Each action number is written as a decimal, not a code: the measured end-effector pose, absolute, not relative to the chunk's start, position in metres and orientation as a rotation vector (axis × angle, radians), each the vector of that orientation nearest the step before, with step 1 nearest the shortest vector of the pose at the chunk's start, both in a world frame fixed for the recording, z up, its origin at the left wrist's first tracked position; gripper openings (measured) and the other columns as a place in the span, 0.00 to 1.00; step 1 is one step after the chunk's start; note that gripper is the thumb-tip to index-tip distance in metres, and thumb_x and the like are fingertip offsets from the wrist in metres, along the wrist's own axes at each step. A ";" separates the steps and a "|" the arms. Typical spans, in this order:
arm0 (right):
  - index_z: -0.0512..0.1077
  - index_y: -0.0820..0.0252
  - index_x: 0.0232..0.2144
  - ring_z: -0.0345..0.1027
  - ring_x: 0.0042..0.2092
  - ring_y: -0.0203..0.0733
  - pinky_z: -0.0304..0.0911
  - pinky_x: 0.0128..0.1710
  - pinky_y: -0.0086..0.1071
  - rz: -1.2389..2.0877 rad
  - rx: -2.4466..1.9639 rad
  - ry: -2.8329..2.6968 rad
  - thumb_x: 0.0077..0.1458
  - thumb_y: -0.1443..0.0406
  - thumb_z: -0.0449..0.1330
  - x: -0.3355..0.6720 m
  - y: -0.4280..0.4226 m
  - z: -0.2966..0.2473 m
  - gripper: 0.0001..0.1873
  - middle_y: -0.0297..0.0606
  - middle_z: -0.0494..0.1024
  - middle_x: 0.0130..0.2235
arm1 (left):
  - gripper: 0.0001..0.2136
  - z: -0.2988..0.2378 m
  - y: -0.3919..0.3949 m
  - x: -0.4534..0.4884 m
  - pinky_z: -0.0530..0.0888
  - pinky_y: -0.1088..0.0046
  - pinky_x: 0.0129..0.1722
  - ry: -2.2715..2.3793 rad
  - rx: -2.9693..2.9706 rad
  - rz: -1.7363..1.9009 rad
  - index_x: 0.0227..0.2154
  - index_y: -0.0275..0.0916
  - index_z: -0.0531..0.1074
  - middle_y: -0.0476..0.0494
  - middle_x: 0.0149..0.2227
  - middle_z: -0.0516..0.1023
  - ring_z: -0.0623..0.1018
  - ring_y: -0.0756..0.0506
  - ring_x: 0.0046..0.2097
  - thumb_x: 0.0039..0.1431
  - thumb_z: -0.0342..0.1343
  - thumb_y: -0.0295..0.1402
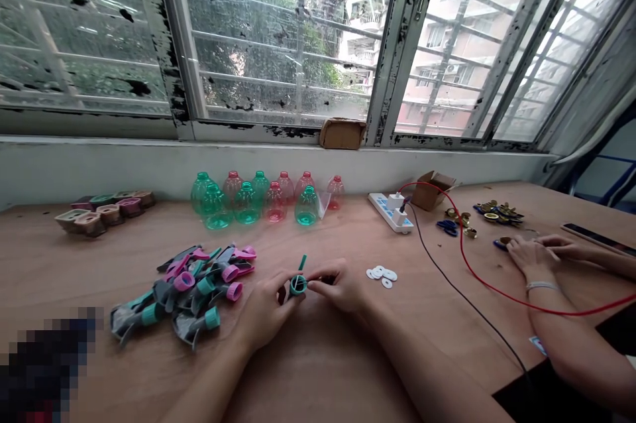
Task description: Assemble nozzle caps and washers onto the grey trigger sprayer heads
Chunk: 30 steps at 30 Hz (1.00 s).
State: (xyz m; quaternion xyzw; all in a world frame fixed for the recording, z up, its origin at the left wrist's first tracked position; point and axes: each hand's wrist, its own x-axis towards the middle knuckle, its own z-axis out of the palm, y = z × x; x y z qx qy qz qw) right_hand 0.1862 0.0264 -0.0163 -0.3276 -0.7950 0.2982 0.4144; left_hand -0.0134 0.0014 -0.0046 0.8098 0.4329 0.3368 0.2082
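My left hand [265, 307] is closed on a teal spray-nozzle head [297, 281] over the wooden table [318, 370]. Its round collar faces me and its trigger points up. My right hand [338, 285] pinches the same nozzle head at the collar from the right. A heap of grey spray heads with pink and teal collars [191, 290] lies just left of my left hand. Several small white washers [381, 274] lie just right of my right hand.
Green and pink plastic bottles [258, 201] stand along the far edge. Small coloured trays [102, 211] sit at the back left. A power strip [391, 211] with black and red cables lies at right. Another person's hands [539, 252] work by brass and blue parts [491, 214].
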 end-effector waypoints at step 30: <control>0.80 0.57 0.36 0.70 0.29 0.36 0.62 0.29 0.27 0.466 -0.947 -1.926 0.56 0.62 0.61 0.179 0.021 -0.022 0.09 0.37 0.81 0.32 | 0.12 -0.010 0.002 -0.013 0.71 0.71 0.40 1.440 2.383 0.957 0.46 0.46 0.71 0.48 0.46 0.77 0.77 0.43 0.45 0.58 0.52 0.34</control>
